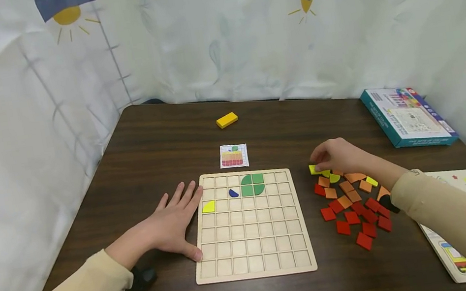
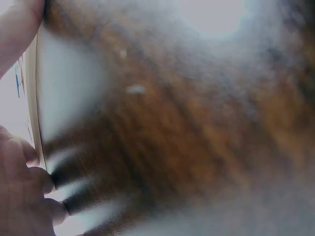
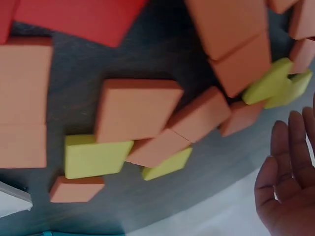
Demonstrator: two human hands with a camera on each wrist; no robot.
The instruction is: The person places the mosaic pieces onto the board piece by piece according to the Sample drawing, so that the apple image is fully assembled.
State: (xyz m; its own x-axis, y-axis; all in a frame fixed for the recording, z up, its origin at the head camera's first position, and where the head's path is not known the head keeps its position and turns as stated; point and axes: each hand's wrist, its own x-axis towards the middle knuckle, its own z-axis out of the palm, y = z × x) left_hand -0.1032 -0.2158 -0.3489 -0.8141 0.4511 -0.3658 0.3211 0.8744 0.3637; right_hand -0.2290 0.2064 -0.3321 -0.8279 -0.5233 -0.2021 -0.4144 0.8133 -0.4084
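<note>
My left hand [image 1: 172, 223] lies with fingers spread, its thumb and fingertips at the left edge of a wooden grid board [image 1: 251, 275]. On the board are a green apple-leaf shape of several tiles [image 1: 248, 189], a dark blue piece [image 1: 233, 193] and a yellow piece with one rounded corner [image 1: 208, 207]. Over the far left of a loose tile pile, my right hand [image 1: 342, 156] pinches a yellow tile [image 1: 313, 170] between thumb and forefinger. Its other fingers [image 3: 283, 152] show loosely bent in the right wrist view. Orange tiles [image 3: 138, 108] and red tiles [image 1: 365, 241] lie beneath and nearer.
A small printed pattern card [image 1: 233, 156] lies beyond the board, with a yellow block [image 1: 227, 120] farther back. At the far right stands a teal-sided box [image 1: 412, 115]. A picture puzzle board [image 1: 438, 256] lies under the right forearm. A white printed curtain [image 1: 218, 43] surrounds the table.
</note>
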